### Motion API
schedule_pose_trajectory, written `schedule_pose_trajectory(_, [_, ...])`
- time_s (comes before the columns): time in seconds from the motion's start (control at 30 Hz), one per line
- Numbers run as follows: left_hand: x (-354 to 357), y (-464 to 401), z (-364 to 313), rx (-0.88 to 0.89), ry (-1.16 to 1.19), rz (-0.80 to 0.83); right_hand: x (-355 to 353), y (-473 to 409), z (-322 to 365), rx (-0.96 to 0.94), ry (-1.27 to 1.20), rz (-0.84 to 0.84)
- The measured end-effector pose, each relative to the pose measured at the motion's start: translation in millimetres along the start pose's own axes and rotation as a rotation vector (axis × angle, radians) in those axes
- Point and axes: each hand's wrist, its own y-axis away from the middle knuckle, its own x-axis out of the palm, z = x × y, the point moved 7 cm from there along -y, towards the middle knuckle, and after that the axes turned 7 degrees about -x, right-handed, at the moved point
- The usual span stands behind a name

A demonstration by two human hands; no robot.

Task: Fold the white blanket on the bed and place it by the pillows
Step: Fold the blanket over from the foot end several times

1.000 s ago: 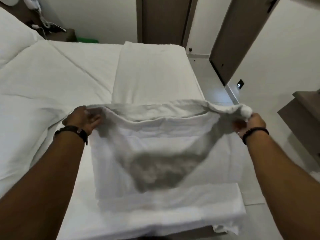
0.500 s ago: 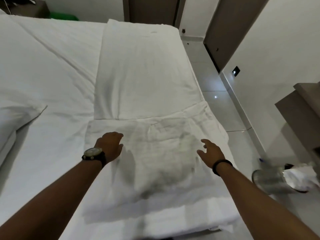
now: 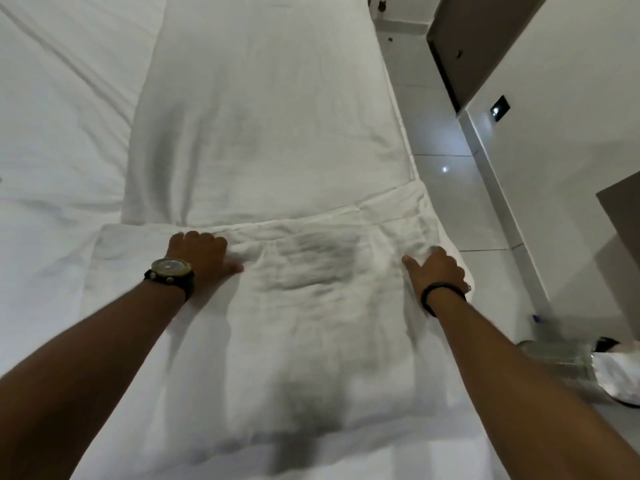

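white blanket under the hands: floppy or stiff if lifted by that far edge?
Likely floppy: the white blanket is creased around the left hand and right hand. Probably light, since it lies thin. It would likely sag and unfold unless supported.

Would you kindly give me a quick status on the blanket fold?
Left hand and right hand flat, pressing white blanket. Blanket folded over on bed. Nothing in the way.

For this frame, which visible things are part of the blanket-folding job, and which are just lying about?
Part of the job:
- white blanket, folded over on the bed
- left hand, pressing flat on the blanket
- right hand, pressing flat on the blanket

Just lying about:
- metal bin on the floor, right of the bed
- door
- wall switch
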Motion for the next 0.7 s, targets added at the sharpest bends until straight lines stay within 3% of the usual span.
schedule_pose_trajectory(0.1, [-19, -3, -2, 0.057, 0.028, -0.147, -5, -12, -14, 0.015, 0.022, -0.04])
schedule_pose_trajectory(0.17, [-32, -8, 13, -0.007, 0.078, -0.194, -16, -24, -8, -0.068, -0.198, -0.097])
schedule_pose_trajectory(0.23, [-38, -16, 30, -0.112, 0.094, -0.166, -46, -33, 14, -0.169, -0.386, -0.262])
schedule_pose_trajectory(0.33, [-41, -38, 36, -0.229, 0.096, -0.169, -92, -63, 62, -0.343, -0.349, -0.461])
schedule_pose_trajectory(0.4, [-44, -52, 30, -0.303, 0.157, -0.177, -89, -94, 78, -0.351, -0.247, -0.362])
schedule_pose_trajectory(0.5, [-39, -56, 9, -0.35, 0.217, -0.128, -43, -118, 57, -0.207, -0.091, -0.015])
schedule_pose_trajectory(0.57, [-33, -39, -19, -0.263, 0.219, -0.161, -15, -97, 28, -0.138, -0.21, 0.123])
schedule_pose_trajectory(0.7, [1, 51, -70, -0.17, 0.411, -0.177, 9, -21, -50, -0.053, -0.413, 0.205])
